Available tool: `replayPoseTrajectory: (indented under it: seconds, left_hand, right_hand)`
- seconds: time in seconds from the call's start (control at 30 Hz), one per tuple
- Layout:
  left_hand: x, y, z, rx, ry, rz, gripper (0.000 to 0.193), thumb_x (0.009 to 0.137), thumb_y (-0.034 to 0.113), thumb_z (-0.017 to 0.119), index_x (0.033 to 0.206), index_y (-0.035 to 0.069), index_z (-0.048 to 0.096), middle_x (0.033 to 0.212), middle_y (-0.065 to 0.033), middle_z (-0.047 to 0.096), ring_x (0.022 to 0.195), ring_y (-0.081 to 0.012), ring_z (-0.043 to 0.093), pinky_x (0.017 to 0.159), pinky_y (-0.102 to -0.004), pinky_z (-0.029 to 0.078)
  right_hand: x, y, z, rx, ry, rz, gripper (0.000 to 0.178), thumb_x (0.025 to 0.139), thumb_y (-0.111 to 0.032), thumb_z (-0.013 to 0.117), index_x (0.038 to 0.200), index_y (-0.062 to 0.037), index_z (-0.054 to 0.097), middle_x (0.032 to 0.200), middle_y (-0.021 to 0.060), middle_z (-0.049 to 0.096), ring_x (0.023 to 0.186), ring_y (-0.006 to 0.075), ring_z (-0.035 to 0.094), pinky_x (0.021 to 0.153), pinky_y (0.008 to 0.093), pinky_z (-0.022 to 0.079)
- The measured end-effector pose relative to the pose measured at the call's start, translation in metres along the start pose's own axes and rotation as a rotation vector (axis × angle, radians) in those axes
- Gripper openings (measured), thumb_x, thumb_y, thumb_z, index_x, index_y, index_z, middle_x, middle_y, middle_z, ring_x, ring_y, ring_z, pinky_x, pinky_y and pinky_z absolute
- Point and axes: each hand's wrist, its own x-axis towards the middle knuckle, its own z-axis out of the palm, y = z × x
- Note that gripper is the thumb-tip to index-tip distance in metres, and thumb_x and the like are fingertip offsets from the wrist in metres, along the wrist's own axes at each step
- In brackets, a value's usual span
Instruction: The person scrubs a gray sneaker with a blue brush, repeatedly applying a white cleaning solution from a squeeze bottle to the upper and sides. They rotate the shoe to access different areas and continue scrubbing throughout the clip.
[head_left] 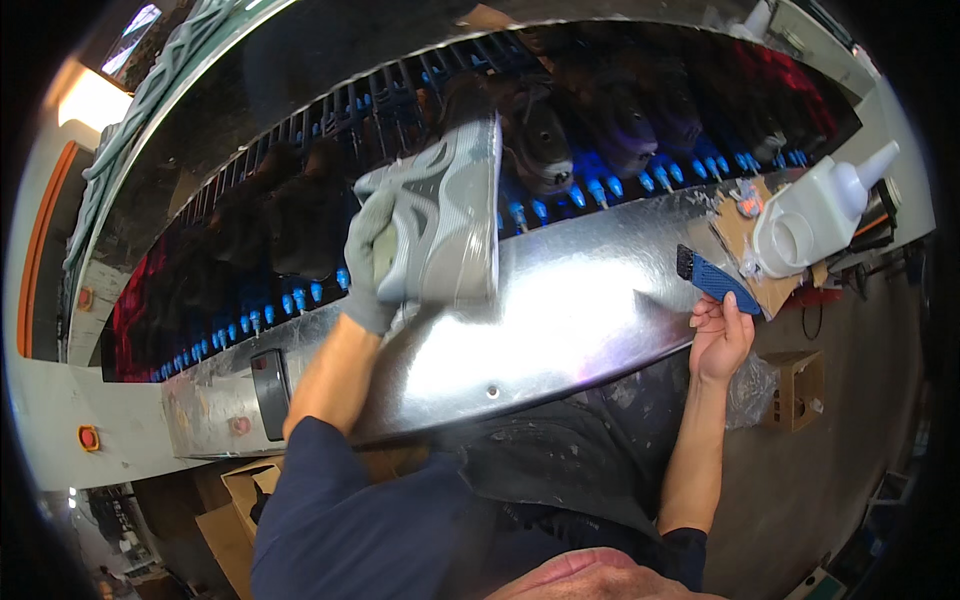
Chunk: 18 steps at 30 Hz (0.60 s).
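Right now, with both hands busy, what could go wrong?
Possible risks:
1. The blue brush in the right hand is close to the white bottle; a careless swing might knock it.
2. The grey shoe in the left hand appears close to the blue-tipped pegs and could bump them.
3. The right hand is bare, the left gloved; any residue on the brush might reach skin.
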Motion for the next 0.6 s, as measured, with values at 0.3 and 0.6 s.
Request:
replayPoseTrajectory:
  seconds: [0.3,0.6]
  left_hand:
    - [0.173,0.086,-0.058,0.807,0.18,-0.028,0.04,0.108,0.024,0.055,0.135,-0.003,0.063,0.126,-0.0152,0.072,0.109,-0.0245,0.073,0.1,-0.0374,0.06]
    - [0.238,0.08,-0.084,1.53,0.104,-0.145,0.041,0.105,0.028,0.061,0.134,-0.001,0.066,0.126,-0.0157,0.072,0.108,-0.0242,0.073,0.098,-0.0377,0.06]
  right_hand:
    - [0.015,0.042,-0.021,-0.103,0.006,0.026,0.018,0.104,-0.015,0.064,0.108,0.0021,0.067,0.087,0.0126,0.072,0.062,0.0135,0.064,0.045,0.0227,0.041]
    - [0.008,0.034,-0.009,-0.028,0.127,0.033,0.009,0.101,-0.011,0.067,0.099,-0.0025,0.068,0.082,0.0105,0.071,0.061,0.0158,0.064,0.046,0.0251,0.043]
